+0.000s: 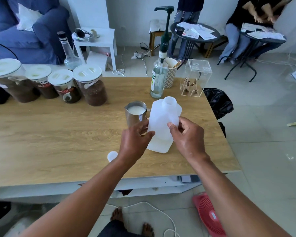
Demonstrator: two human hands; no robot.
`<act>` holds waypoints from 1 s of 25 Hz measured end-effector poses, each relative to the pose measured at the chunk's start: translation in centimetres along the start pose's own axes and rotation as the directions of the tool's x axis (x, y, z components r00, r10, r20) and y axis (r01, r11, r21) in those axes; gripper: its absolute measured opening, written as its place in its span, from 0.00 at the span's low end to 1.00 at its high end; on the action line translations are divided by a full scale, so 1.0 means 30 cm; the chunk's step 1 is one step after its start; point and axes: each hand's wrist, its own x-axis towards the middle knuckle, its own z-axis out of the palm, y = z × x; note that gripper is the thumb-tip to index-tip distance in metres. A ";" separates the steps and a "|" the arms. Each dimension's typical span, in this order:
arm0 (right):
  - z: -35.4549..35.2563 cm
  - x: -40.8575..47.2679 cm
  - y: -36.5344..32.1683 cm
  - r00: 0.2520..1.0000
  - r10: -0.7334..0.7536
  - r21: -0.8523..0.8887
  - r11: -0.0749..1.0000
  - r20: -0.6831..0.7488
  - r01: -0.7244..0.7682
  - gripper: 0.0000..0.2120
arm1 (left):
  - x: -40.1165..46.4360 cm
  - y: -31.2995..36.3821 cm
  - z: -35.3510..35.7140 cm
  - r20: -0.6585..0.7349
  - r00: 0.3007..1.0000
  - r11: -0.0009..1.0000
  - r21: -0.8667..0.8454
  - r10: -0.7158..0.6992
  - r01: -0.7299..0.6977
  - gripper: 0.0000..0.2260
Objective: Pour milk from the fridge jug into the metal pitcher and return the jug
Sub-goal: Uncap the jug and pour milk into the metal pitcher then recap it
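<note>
A white plastic milk jug (162, 117) stands uncapped on the wooden table (58, 142), leaning slightly right. My left hand (134, 142) grips its left side and my right hand (188, 135) holds its right side near the handle. Just left of the jug stands the metal pitcher (135, 113), with milk inside it. The jug's white cap (112, 156) lies on the table beside my left forearm, partly hidden by it.
Several lidded jars of brown grounds (91, 86) line the table's far left. A glass pump bottle (158, 77), a patterned cup (171, 72) and a clear acrylic box (195, 77) stand at the back right. A black bag (219, 101) hangs off the right edge.
</note>
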 end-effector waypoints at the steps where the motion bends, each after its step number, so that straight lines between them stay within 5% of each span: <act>1: 0.000 -0.011 0.010 1.000 -0.017 0.012 1.000 -0.009 0.017 0.16 | -0.014 -0.005 0.011 -0.013 1.000 1.000 -0.011 0.010 -0.010 0.19; 7: -0.002 -0.030 0.044 0.996 -0.086 0.016 0.996 0.005 0.086 0.16 | -0.053 -0.028 0.031 -0.014 1.000 1.000 -0.013 0.004 -0.004 0.19; 10: -0.010 -0.017 0.062 0.992 -0.129 -0.008 0.992 -0.002 0.129 0.17 | -0.062 -0.079 -0.006 -0.019 0.995 0.980 0.177 -0.094 0.096 0.19; 14: 0.002 -0.023 0.072 0.988 -0.157 -0.003 0.988 -0.010 0.157 0.16 | -0.112 -0.227 -0.112 -0.044 0.980 0.699 0.695 -0.193 0.169 0.26; 17: 0.009 -0.019 0.081 0.986 -0.164 0.004 0.986 -0.011 0.164 0.16 | -0.133 -0.322 -0.163 -0.026 0.969 0.549 0.820 -0.244 0.161 0.28; 21: 0.019 -0.022 0.079 0.985 -0.171 0.017 0.985 -0.001 0.171 0.15 | -0.140 -0.370 -0.185 -0.008 0.972 0.577 0.804 -0.235 0.146 0.21; 25: 0.024 -0.026 0.078 0.985 -0.170 0.018 0.985 0.007 0.170 0.14 | -0.093 -0.258 -0.194 -0.103 0.972 0.784 0.577 -0.210 0.230 0.19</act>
